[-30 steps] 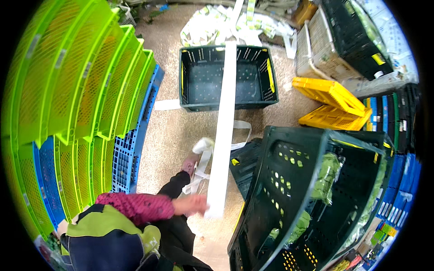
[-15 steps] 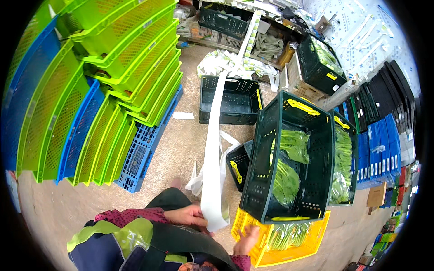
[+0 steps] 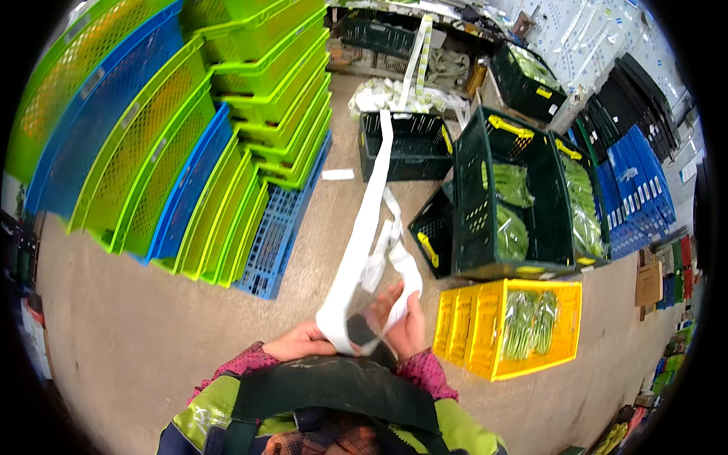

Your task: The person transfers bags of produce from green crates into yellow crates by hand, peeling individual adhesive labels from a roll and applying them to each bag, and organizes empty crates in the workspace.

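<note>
A long white paper strip (image 3: pixel 364 227) runs from beyond the far green crate down to my body and bends into a loop in front of me. My left hand (image 3: pixel 302 341) is closed on the strip at the left of this loop. On the other side, my right hand (image 3: pixel 409 327) has the strip between thumb and fingers. Part of the fingers is hidden or blurred behind the paper. More white strip (image 3: pixel 394 227) hangs in loose folds just beyond my right hand. Printed strip (image 3: pixel 390 96) in green and white lies heaped past the far crate.
Tall stacks of green and blue crates (image 3: pixel 163 144) stand at left on a blue pallet (image 3: pixel 277 227). Right of me is a yellow crate (image 3: pixel 462 326) with bagged greens. Dark green crates (image 3: pixel 474 205) with leafy vegetables stand beyond it. An open dark crate (image 3: pixel 413 168) sits ahead.
My right hand has left the side of the yellow crate and taken hold of the strip. The strip now curves into a loop between both hands. The view has shifted.
</note>
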### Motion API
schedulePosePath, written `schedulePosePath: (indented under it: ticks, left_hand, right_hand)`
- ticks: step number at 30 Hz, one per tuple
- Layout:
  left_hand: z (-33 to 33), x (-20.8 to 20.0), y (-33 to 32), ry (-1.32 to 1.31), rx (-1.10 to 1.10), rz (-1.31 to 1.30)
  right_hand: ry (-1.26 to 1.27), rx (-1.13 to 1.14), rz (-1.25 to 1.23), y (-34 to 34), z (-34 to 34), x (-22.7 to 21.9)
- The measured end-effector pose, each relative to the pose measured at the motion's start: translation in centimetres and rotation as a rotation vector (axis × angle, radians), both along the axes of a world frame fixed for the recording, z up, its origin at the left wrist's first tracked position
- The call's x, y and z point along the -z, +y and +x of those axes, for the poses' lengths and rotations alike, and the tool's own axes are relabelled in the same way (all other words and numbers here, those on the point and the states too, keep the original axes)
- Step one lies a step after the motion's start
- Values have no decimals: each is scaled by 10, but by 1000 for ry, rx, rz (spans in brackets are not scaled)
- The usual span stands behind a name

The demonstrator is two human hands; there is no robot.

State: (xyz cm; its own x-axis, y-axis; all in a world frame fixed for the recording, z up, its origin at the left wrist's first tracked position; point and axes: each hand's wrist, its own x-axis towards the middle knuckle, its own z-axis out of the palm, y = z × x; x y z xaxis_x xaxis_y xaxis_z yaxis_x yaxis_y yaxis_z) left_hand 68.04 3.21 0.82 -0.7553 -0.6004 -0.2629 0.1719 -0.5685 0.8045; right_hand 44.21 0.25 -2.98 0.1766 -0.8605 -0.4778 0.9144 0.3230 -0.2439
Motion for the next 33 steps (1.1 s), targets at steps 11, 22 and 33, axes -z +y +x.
schedulePosePath:
  ticks: [11,22,33]
  left_hand:
    - [46,70,125,-209,-423,184]
    - [-88,59,115,-188,-97,14]
    - [-325,38,220,-24,427,-354]
  right_hand:
    - [773,829,-62,219,-154,-74]
    - [933,1088,1742,791,-265,51]
    - [2573,421,1307,651,-372,130]
